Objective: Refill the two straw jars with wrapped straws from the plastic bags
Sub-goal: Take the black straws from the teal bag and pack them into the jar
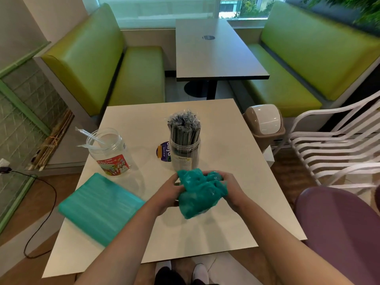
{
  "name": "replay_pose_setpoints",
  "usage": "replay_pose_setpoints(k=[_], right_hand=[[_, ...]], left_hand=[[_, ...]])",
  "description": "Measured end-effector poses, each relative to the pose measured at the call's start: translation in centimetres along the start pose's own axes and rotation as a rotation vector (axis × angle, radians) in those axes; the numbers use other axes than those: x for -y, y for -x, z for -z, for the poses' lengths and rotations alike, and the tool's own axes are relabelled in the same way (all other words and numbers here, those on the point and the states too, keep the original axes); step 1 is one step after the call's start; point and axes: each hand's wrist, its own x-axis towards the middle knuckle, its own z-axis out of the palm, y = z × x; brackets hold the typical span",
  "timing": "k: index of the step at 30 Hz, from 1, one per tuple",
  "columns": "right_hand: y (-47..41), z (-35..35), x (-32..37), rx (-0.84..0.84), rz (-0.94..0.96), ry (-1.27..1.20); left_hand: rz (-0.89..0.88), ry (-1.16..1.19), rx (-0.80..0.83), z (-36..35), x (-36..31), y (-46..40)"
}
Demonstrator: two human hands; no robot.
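Near the tabletop (236,223) centre, head view: both hands bunch a crumpled teal bag (200,194). Left hand (170,192) grips its left side, right hand (230,188) curls round the right; bag looks empty and is being wadded, probably to get it out of the way.

Just behind the hands, toward the far edge: jar (185,155) packed with dark wrapped straws (184,128), standing upright well above the rim, so that one reads as refilled. A purple lid (163,152) lies touching its left side.

Near the left edge: second jar (110,152), red label, only a couple of clear wrapped straws (90,136) leaning out. Still to fill.

Near-left corner: flat full teal bag (100,206) overhanging the left edge, unopened as far as I can tell. Likely the supply for the second jar.

Lidded bin (265,122) sits off the right edge, plausible drop for the wad.
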Motion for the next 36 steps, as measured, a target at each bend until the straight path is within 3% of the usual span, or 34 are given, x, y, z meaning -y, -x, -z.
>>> replay_pose_setpoints(k=[4, 7, 11, 17, 21, 23, 26, 28, 31, 33, 36], right_hand=[[0.3, -0.2, 0.5, 0.044, 0.021, 0.184], [0.6, -0.6, 1.2, 0.111, -0.164, 0.125], [1.0, -1.2, 1.1, 0.272, -0.251, 0.317], [0.1, -1.1, -0.5, -0.059, -0.098, 0.373], [-0.1, -2.2, -0.5, -0.25, -0.065, 0.417], [-0.2, -2.7, -0.5, -0.279, -0.047, 0.439], [0.0, -3.3, -0.4, -0.166, -0.07, 0.458], [0.5, -3.5, -0.2, -0.038, -0.131, 0.341], [1.4, -3.6, 0.0, 0.154, -0.188, -0.089], [1.5, -3.6, -0.1, 0.117, -0.231, -0.219], [1.4, -3.5, -0.7, 0.03, -0.338, -0.166]], left_hand=[[-0.057, 0.03, -0.087, -0.7, 0.1, -0.1], [-0.089, 0.066, -0.19, -0.9, 0.1, -0.3], [-0.049, 0.077, -0.295, -0.6, 0.5, -0.8], [0.076, 0.256, -0.079, -0.2, -0.6, 0.1], [0.072, 0.147, 0.119, 0.5, -1.0, 1.2], [0.03, 0.062, 0.162, 0.7, -1.1, 1.4], [-0.041, -0.044, 0.158, 1.1, -1.1, 1.3], [-0.093, -0.041, 0.13, 1.5, -0.9, 1.3], [-0.14, -0.039, 0.046, 1.8, -0.5, 1.2], [-0.152, -0.022, -0.027, 1.7, -0.4, 1.1], [-0.14, 0.021, -0.096, 1.5, -0.4, 0.8]])
